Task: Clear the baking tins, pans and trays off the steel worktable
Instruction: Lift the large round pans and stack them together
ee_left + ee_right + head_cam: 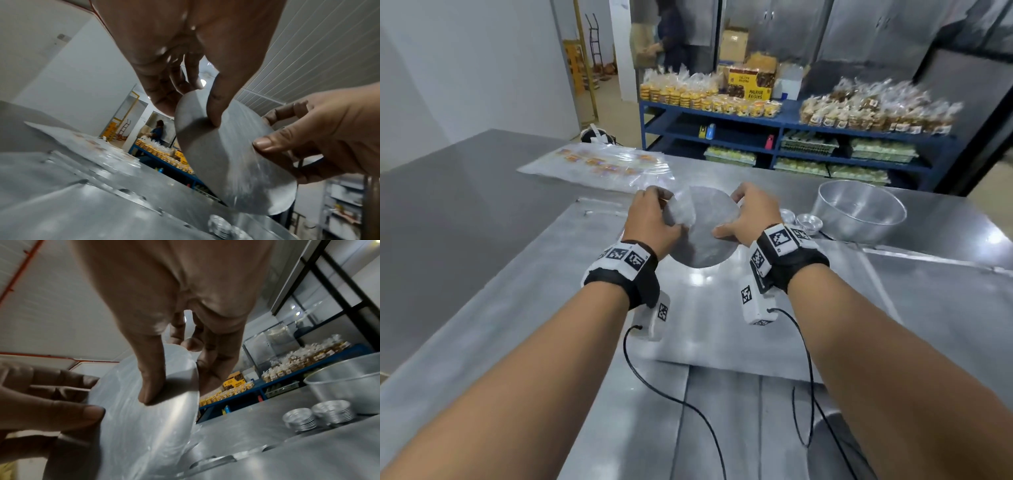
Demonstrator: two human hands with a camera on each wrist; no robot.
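Both hands hold a round flat metal disc [709, 240] tilted above a large flat steel tray [709, 329] on the worktable. My left hand [654, 219] grips the disc's left edge, thumb pressed on its face [213, 113]. A smaller pale crinkled sheet [681, 212] overlaps the disc there; what it is I cannot tell. My right hand [746, 212] pinches the right edge, thumb on top [150, 389]. The disc [236, 170] looks shiny and pale in the right wrist view [148, 426].
A deep round pan [859, 212] stands at the right rear, with two stacks of small fluted tins [804, 222] beside it. A clear plastic sheet with orange labels [599, 164] lies at the back left. Blue shelves [791, 137] of packed goods stand beyond the table.
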